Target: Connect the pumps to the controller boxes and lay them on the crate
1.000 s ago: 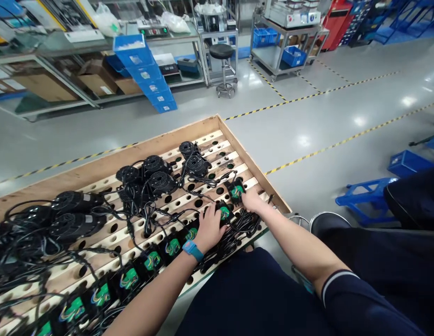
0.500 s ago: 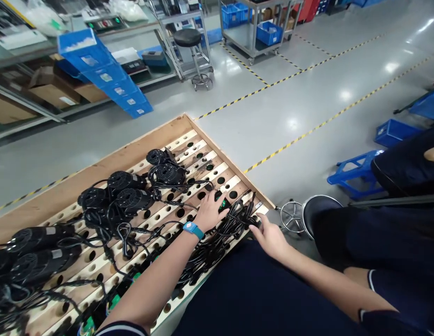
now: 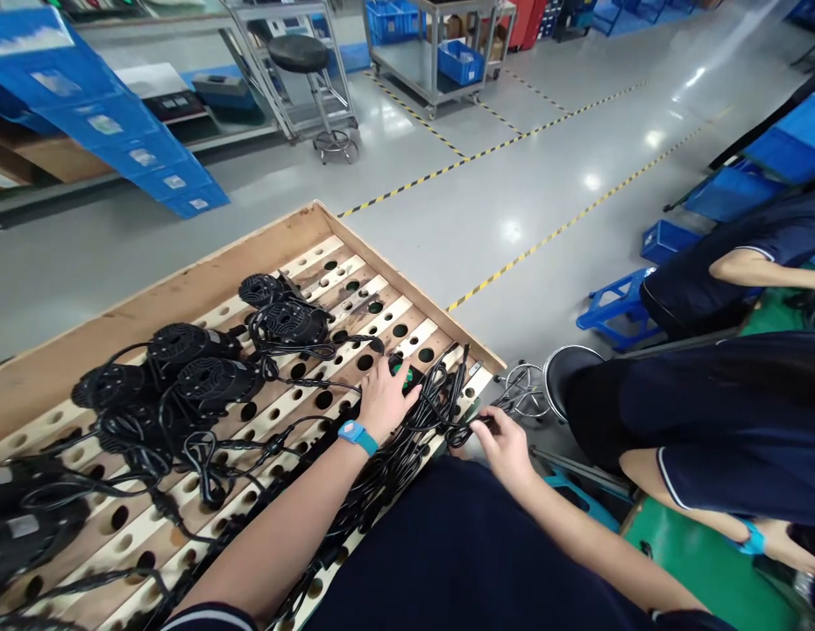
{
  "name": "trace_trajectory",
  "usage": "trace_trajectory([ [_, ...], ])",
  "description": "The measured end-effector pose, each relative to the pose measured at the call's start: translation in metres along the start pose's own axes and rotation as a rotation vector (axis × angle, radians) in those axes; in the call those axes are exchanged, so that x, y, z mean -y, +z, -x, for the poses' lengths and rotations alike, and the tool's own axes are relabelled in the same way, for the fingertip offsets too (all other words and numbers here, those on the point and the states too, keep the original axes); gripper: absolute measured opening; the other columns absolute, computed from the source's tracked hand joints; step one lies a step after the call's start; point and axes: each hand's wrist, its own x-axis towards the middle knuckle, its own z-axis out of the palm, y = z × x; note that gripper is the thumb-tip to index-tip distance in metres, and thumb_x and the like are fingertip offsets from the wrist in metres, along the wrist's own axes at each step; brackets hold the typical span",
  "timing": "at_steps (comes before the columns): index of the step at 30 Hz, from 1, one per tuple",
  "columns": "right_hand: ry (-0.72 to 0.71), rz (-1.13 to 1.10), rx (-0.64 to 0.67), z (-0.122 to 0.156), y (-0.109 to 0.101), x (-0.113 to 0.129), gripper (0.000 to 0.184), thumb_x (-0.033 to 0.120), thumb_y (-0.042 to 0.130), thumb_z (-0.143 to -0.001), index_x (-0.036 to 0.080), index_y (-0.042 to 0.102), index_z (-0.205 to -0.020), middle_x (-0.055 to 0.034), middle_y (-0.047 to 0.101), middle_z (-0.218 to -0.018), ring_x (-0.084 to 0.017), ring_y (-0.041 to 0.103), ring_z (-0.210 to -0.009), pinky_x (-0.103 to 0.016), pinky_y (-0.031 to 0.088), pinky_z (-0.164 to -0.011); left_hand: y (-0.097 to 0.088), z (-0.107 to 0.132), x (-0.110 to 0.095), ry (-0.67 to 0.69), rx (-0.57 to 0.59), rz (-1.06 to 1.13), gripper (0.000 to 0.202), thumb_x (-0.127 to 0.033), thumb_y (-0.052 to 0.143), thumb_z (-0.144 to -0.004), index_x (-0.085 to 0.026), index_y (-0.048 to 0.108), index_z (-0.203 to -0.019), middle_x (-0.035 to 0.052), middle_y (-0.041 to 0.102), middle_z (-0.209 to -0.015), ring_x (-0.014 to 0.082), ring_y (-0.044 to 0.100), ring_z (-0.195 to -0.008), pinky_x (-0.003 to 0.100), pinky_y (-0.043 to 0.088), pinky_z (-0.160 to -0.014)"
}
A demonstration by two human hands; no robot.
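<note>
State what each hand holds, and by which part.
The right hand pinches a black cable at a loop beside the near corner of the wooden tray. The left hand lies over a green-topped black unit; whether it grips it cannot be told.

Motors (image 3: 210, 379) and cables (image 3: 407, 460) lie on the tray (image 3: 184, 294), stool (image 3: 582, 372) right of it.

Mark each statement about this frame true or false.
The left hand rests on a green-topped part in the wooden tray. True.
The right hand holds a screwdriver. False: it pinches a black cable at the tray's near corner.
A blue wristband sits on the left wrist. True.
The tray is packed full, with nothing bare. False: many holes show uncovered.
</note>
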Motion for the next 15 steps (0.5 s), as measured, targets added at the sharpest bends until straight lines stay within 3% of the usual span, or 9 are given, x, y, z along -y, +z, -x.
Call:
trace_trajectory([
  [2, -0.232, 0.115, -0.033, 0.006, 0.002, 0.018, 0.028, 0.048, 0.06, -0.091, 0.02, 0.068, -0.094, -0.0059, 0.068, -0.083, -0.018, 0.062, -0.072, -0.03, 0.053, -0.074, 0.0, 0.001, -0.003, -0.007, -0.001, -0.012, 0.061, -0.05, 0.045, -0.097, -0.021, 0.045, -0.15, 0.024, 0.042, -0.145, 0.0438, 0.045, -0.129, 0.054, 0.045, -0.097],
  [5, -0.402, 0.18, 0.14, -0.013, 0.018, 0.043, 0.014, 0.032, 0.056, -0.09, 0.021, 0.065, -0.091, -0.0036, 0.066, -0.08, -0.017, 0.062, -0.073, -0.027, 0.051, -0.072, -0.001, 0.0, -0.006, -0.032, -0.003, -0.024, 0.06, -0.049, 0.047, -0.096, -0.02, 0.046, -0.149, 0.0242, 0.043, -0.143, 0.0427, 0.048, -0.125, 0.052, 0.044, -0.096],
  [7, -0.29, 0.22, 0.224, -0.037, 0.033, 0.053, 0.011, 0.026, 0.056, -0.087, 0.022, 0.064, -0.094, -0.0005, 0.065, -0.075, -0.016, 0.062, -0.07, -0.026, 0.05, -0.07, -0.002, -0.001, -0.007, -0.04, 0.005, -0.034, 0.06, -0.049, 0.049, -0.095, -0.02, 0.047, -0.148, 0.0236, 0.044, -0.141, 0.0416, 0.05, -0.122, 0.051, 0.044, -0.095],
  [11, 0.014, 0.408, 0.128, -0.064, 0.056, 0.054, 0.023, 0.022, 0.049, -0.094, 0.018, 0.062, -0.113, -0.0062, 0.073, -0.09, -0.019, 0.068, -0.079, -0.028, 0.049, -0.075, -0.002, -0.001, -0.007, -0.026, 0.006, -0.057, 0.061, -0.051, 0.053, -0.092, -0.023, 0.048, -0.146, 0.0227, 0.045, -0.141, 0.0398, 0.053, -0.118, 0.05, 0.044, -0.093],
  [15, -0.017, 0.593, 0.1, -0.051, 0.066, 0.04, 0.034, 0.029, 0.041, -0.101, 0.016, 0.057, -0.128, -0.0106, 0.074, -0.092, -0.022, 0.07, -0.08, -0.03, 0.048, -0.074, 0.005, 0.007, -0.003, 0.0, -0.074, -0.036, 0.063, -0.055, 0.052, -0.094, -0.025, 0.045, -0.149, 0.0217, 0.042, -0.146, 0.0378, 0.051, -0.121, 0.049, 0.043, -0.096],
])
